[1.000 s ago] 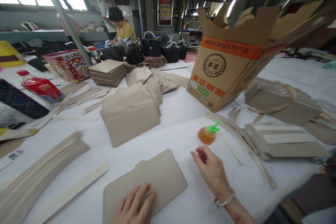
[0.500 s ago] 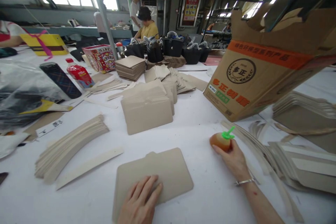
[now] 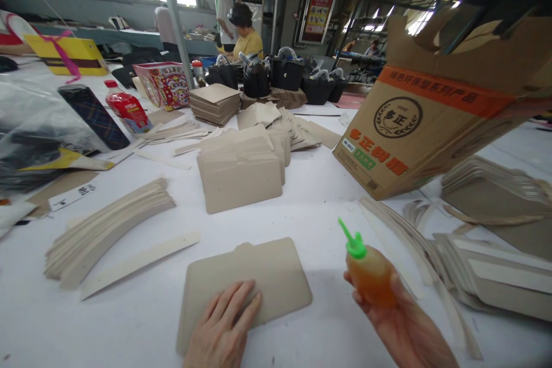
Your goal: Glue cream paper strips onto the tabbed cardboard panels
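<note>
My left hand [image 3: 224, 322] lies with its fingers flat on a greyish-beige cardboard panel [image 3: 276, 276] that has rounded corners and a small tab on its far edge. To the right, my right hand [image 3: 401, 316] grips a squeeze bottle [image 3: 373, 276] of amber liquid, raised above the white table. The bottle's green nozzle cap [image 3: 356, 246] points up and to the left. Beyond the panel, a fanned stack of similar cardboard panels [image 3: 241, 181] rests on the table. A single narrow cardboard strip [image 3: 140, 264] lies to the left of the panel.
Curved strips [image 3: 107, 230] are stacked at left. A large open carton [image 3: 401, 144] stands at back right, with more cardboard pieces [image 3: 504, 276] in front of it. A red-capped bottle [image 3: 125, 106] stands back left. Black bags [image 3: 284, 72] and people are farther back.
My right hand has turned over and come nearer, bringing the bottle upright with its nozzle now pointing up-left. My left hand stays on the panel. The view has shifted slightly.
</note>
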The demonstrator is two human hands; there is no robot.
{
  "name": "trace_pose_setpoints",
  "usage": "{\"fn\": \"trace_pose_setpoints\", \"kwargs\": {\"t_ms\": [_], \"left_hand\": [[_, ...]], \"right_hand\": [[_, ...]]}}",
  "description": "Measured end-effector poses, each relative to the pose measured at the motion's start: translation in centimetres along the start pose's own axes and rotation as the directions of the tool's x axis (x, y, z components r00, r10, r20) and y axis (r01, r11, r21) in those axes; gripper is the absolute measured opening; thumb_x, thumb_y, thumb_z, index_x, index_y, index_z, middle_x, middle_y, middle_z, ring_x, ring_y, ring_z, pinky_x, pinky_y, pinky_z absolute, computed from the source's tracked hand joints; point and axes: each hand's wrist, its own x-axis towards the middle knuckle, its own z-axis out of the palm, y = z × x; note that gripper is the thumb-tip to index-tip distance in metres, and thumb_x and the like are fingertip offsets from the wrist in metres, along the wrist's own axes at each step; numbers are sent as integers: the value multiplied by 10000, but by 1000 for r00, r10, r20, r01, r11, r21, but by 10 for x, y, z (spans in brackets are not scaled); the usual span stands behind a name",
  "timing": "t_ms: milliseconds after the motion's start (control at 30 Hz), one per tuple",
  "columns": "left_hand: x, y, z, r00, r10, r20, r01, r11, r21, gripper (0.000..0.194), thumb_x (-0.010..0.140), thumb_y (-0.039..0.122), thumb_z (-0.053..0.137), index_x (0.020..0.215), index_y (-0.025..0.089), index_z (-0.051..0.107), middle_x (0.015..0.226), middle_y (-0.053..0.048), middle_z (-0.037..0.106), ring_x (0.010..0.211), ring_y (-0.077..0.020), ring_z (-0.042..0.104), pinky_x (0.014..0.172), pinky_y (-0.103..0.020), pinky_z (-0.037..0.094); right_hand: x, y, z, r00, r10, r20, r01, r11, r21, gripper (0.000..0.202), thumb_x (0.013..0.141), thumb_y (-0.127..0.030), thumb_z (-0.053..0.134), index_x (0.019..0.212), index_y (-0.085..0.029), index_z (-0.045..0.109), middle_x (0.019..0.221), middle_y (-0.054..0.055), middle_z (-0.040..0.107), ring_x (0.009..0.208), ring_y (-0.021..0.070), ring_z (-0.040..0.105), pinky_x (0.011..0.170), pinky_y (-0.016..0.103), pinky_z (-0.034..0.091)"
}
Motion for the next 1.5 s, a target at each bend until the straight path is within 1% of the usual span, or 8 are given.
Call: {"fn": "trace_pose_setpoints", "kwargs": {"t_ms": [100,200,333,567,733,900,1267,1500], "left_hand": [[-1,0,3,1000,16,-9,-16,1000,9,473,751,74,386,1101,290,618,1164,45,651,1053,-136,557,875,-267,402],[-3,-1,6,1000,-8,-17,7,1000,-22,467,761,79,385,1094,302,623,1160,55,653,1056,-130,555,873,-256,406],[-7,-3,11,1000,-25,5,25,999,-48,483,770,71,392,1125,318,607,1191,69,635,1078,-118,543,886,-234,411],[-17,-7,19,994,61,86,-66,996,53,544,762,80,421,1236,324,531,1275,60,582,1128,-136,534,889,-259,449],[-19,-8,24,990,96,103,-106,990,97,565,756,72,437,1255,326,514,1295,52,567,1129,-144,542,884,-274,458],[-21,-9,23,990,95,106,-103,991,82,556,767,90,434,1265,327,505,1298,56,565,1130,-144,540,874,-264,458],[-26,-9,25,987,105,124,-119,987,112,563,774,105,440,1288,331,479,1298,61,564,1126,-144,549,871,-270,464],[-23,-11,25,985,126,118,-139,984,107,558,771,109,441,1282,328,487,1295,53,566,1123,-141,554,870,-270,465]], "right_hand": [[-2,16,1,996,-87,33,87,996,7,493,723,-379,730,1185,-309,572,1239,48,599,1075,243,592,805,308,557],[-2,20,1,995,-85,54,83,996,46,403,774,-411,677,1160,-342,585,1248,12,599,1142,250,553,917,382,506],[-1,23,3,992,-27,122,30,999,-24,376,789,-406,666,1143,-313,580,1222,51,617,1108,285,576,929,462,480],[0,29,8,969,-243,43,244,918,-312,689,700,-310,772,1302,-305,436,1070,37,672,922,211,654,792,298,559],[-8,32,16,940,-339,38,314,819,-480,712,645,-330,805,1277,-279,481,1188,61,615,1043,256,607,848,309,546],[-18,37,25,894,-430,127,426,726,-540,652,620,-314,821,1208,-292,541,1222,61,591,1092,297,578,902,376,527],[-12,43,26,724,-529,443,689,514,-512,562,670,-197,779,1181,-307,571,1184,61,594,1086,307,565,908,419,505],[-8,43,24,707,-515,484,705,470,-531,588,692,-158,751,1218,-313,543,1213,58,577,1101,288,563,934,382,494]]}}
